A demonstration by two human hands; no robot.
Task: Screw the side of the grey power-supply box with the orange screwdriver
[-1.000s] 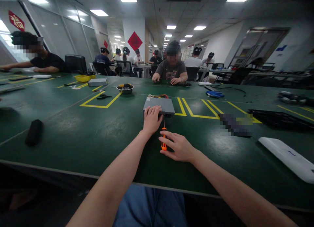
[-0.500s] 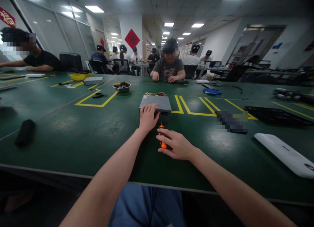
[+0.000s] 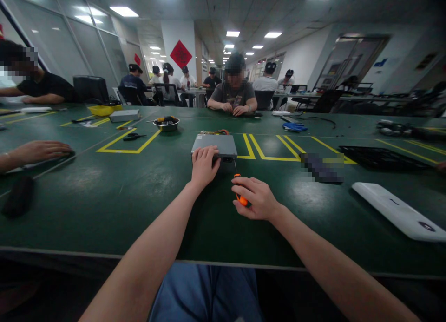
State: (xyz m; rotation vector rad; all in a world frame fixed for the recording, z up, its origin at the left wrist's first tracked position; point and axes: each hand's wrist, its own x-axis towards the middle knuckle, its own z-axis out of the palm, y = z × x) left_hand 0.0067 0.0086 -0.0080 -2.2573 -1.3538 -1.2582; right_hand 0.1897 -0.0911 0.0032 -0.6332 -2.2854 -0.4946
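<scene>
Resting left hand [image 3: 203, 166] on metal case [image 3: 213, 144]; right hand [image 3: 256, 199] clutching orange screwdriver [image 3: 241, 199].

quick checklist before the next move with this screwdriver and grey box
1. Box steadied: ok, left hand rests on top of the grey metal box.
2. Tool in grip: ok, right hand wraps the orange screwdriver handle.
3. Tip seated: cannot tell, the screwdriver shaft points at the box's near end, but the tip is too small to see.
4. Box flat: ok, it lies on the green bench.
5. Coloured wires behind the box: cannot tell if they are attached.
6. Nearby hands: ok, another person's hand is well apart from the box.
</scene>
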